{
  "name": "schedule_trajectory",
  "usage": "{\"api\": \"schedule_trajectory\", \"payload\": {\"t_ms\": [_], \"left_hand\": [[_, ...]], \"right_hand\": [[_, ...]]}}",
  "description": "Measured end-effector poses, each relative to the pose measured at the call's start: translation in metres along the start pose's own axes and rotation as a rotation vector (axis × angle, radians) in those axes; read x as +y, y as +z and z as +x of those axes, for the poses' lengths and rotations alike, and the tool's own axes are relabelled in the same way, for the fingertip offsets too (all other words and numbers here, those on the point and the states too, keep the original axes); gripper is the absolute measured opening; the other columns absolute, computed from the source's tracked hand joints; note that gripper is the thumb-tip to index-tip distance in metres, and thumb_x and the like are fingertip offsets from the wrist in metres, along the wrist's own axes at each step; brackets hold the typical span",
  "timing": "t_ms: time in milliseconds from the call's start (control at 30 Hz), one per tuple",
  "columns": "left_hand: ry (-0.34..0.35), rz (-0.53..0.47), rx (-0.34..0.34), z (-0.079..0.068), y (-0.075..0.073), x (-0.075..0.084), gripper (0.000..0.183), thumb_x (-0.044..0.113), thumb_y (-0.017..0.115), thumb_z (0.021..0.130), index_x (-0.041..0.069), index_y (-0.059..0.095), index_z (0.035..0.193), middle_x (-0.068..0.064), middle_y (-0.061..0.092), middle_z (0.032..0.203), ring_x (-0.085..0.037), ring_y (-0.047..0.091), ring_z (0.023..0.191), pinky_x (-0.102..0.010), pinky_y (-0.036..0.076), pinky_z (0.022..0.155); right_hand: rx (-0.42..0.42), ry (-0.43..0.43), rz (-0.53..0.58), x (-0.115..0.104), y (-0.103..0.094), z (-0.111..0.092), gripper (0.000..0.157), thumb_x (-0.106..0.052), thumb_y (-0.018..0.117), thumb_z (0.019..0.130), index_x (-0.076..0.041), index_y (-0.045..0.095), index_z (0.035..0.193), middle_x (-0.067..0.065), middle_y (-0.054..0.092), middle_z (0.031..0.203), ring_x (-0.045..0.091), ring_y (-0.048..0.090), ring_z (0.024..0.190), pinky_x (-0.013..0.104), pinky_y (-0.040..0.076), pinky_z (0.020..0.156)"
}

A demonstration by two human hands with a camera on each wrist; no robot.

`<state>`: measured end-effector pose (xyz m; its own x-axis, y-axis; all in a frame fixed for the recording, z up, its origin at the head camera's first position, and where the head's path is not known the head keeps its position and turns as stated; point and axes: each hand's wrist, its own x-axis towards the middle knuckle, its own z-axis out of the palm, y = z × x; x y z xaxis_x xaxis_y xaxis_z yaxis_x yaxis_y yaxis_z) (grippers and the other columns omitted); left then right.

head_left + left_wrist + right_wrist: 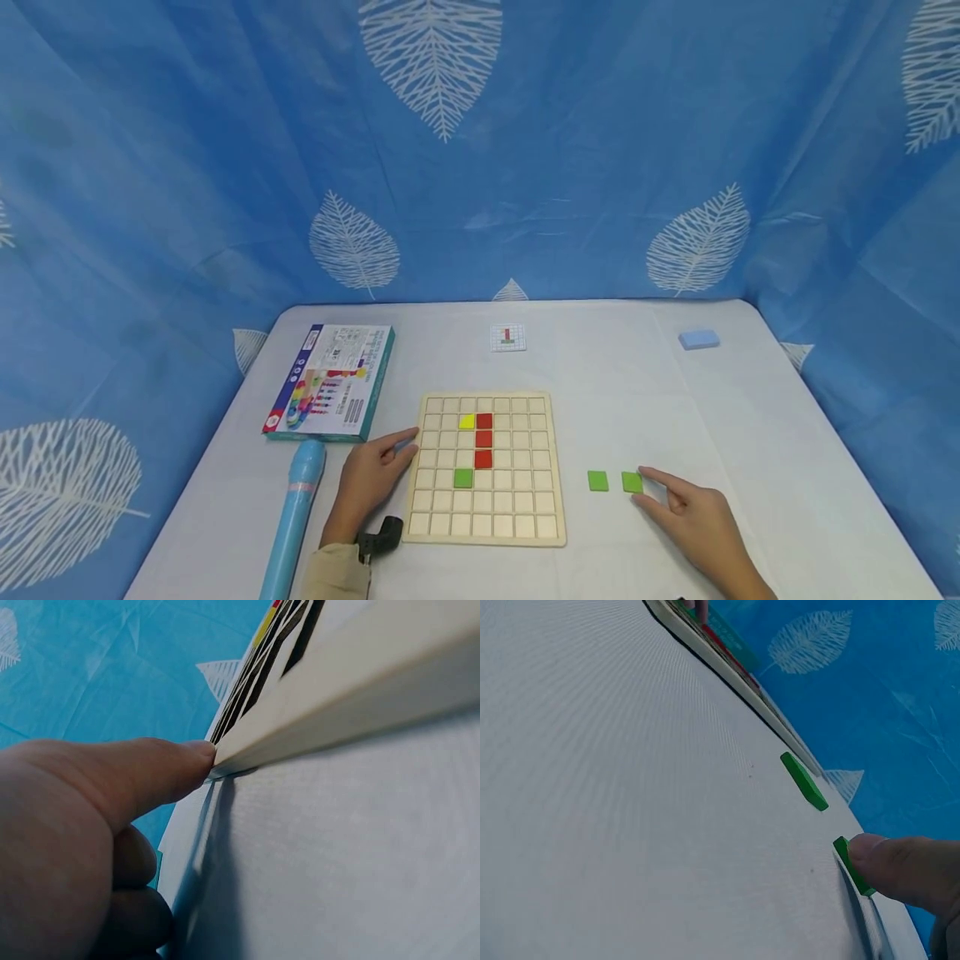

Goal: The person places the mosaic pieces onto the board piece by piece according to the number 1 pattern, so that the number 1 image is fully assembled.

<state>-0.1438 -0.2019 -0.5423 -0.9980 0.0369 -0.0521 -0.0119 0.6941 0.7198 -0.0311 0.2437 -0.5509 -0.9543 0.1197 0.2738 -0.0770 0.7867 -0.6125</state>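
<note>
A wooden grid board (pixel 486 535) lies on the table, holding a yellow tile (pixel 467 422), three red tiles (pixel 483 439) in a column and a green tile (pixel 463 478). My left hand (pixel 372 475) rests at the board's left edge, thumb and forefinger tips touching it; in the left wrist view the thumb (pixel 161 769) meets the board's corner. To the right of the board, my right hand (pixel 693 517) pinches a green square tile (pixel 632 482) between thumb and forefinger, low at the table. Another green tile (pixel 597 481) lies flat just left of it.
A small pattern card (pixel 507 337) lies beyond the board. A printed box (pixel 333 383) and a light-blue tube-like object (pixel 292 521) lie on the left. At the far right is a blue block (pixel 699 339). Blue leaf-print cloth (pixel 570 167) hangs around the white table.
</note>
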Motion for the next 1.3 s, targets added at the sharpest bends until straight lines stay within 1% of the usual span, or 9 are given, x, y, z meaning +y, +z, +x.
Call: {"api": "schedule_trajectory", "payload": {"t_ms": [167, 367, 467, 667, 800, 933, 1033, 1300], "left_hand": [[-0.009, -0.002, -0.003, 0.0004, 0.0003, -0.001, 0.035, 0.031, 0.074, 0.095, 0.022, 0.073, 0.129, 0.006, 0.038, 0.054, -0.009, 0.03, 0.049, -0.025, 0.027, 0.049], [-0.015, -0.007, -0.002, -0.0003, 0.0008, 0.0001, 0.034, 0.032, 0.074, 0.095, 0.023, 0.074, 0.128, 0.006, 0.039, 0.053, -0.009, 0.032, 0.049, -0.025, 0.028, 0.049], [-0.017, -0.006, 0.002, -0.001, 0.0011, 0.0002, 0.034, 0.032, 0.074, 0.095, 0.022, 0.074, 0.128, 0.006, 0.04, 0.053, -0.009, 0.033, 0.049, -0.025, 0.028, 0.049], [0.001, -0.004, 0.005, -0.0005, 0.0016, -0.0021, 0.034, 0.031, 0.075, 0.095, 0.021, 0.074, 0.127, 0.006, 0.04, 0.054, -0.009, 0.033, 0.049, -0.025, 0.028, 0.05], [0.009, -0.006, 0.003, 0.0011, 0.002, -0.0046, 0.034, 0.031, 0.075, 0.095, 0.021, 0.074, 0.128, 0.006, 0.039, 0.054, -0.009, 0.033, 0.05, -0.025, 0.028, 0.05], [0.009, -0.008, 0.003, 0.0013, 0.0029, -0.0061, 0.034, 0.03, 0.076, 0.094, 0.022, 0.074, 0.127, 0.006, 0.039, 0.054, -0.009, 0.033, 0.05, -0.025, 0.027, 0.05], [0.014, -0.009, 0.007, 0.0013, 0.0032, -0.0062, 0.034, 0.03, 0.076, 0.094, 0.022, 0.075, 0.127, 0.006, 0.038, 0.054, -0.009, 0.033, 0.05, -0.025, 0.027, 0.05], [0.006, -0.005, 0.009, 0.001, 0.0033, -0.0054, 0.034, 0.032, 0.075, 0.094, 0.023, 0.075, 0.127, 0.006, 0.039, 0.054, -0.01, 0.034, 0.051, -0.026, 0.028, 0.051]], "right_hand": [[-0.046, 0.047, -0.041, -0.0023, 0.0007, 0.0011, 0.038, -0.029, 0.089, 0.08, -0.014, 0.079, 0.113, -0.015, 0.032, 0.053, 0.001, 0.024, 0.048, 0.023, 0.029, 0.047], [-0.077, 0.078, -0.08, -0.005, 0.0009, 0.0006, 0.04, -0.034, 0.087, 0.082, -0.012, 0.079, 0.115, -0.013, 0.034, 0.053, 0.003, 0.025, 0.047, 0.024, 0.029, 0.048], [-0.087, 0.091, -0.081, -0.0062, 0.001, -0.0004, 0.041, -0.035, 0.086, 0.083, -0.012, 0.079, 0.116, -0.012, 0.035, 0.053, 0.004, 0.026, 0.047, 0.024, 0.029, 0.048], [-0.067, 0.088, -0.093, -0.0058, 0.0031, -0.0007, 0.035, -0.03, 0.087, 0.082, -0.014, 0.08, 0.112, -0.013, 0.035, 0.052, 0.003, 0.025, 0.047, 0.024, 0.029, 0.047], [-0.057, 0.09, -0.102, -0.0065, 0.0037, -0.0008, 0.034, -0.031, 0.087, 0.082, -0.014, 0.08, 0.111, -0.013, 0.034, 0.053, 0.003, 0.024, 0.048, 0.024, 0.028, 0.047], [-0.045, 0.075, -0.097, -0.006, 0.0042, -0.0021, 0.035, -0.032, 0.086, 0.083, -0.014, 0.08, 0.111, -0.013, 0.032, 0.054, 0.003, 0.023, 0.048, 0.024, 0.027, 0.047], [-0.03, 0.055, -0.093, -0.0057, 0.0045, -0.0023, 0.033, -0.03, 0.087, 0.082, -0.014, 0.081, 0.11, -0.014, 0.031, 0.054, 0.002, 0.022, 0.049, 0.023, 0.027, 0.047], [-0.069, 0.092, -0.118, -0.0076, 0.004, -0.0017, 0.035, -0.03, 0.085, 0.085, -0.011, 0.079, 0.114, -0.012, 0.035, 0.053, 0.004, 0.025, 0.048, 0.024, 0.028, 0.047]]}}
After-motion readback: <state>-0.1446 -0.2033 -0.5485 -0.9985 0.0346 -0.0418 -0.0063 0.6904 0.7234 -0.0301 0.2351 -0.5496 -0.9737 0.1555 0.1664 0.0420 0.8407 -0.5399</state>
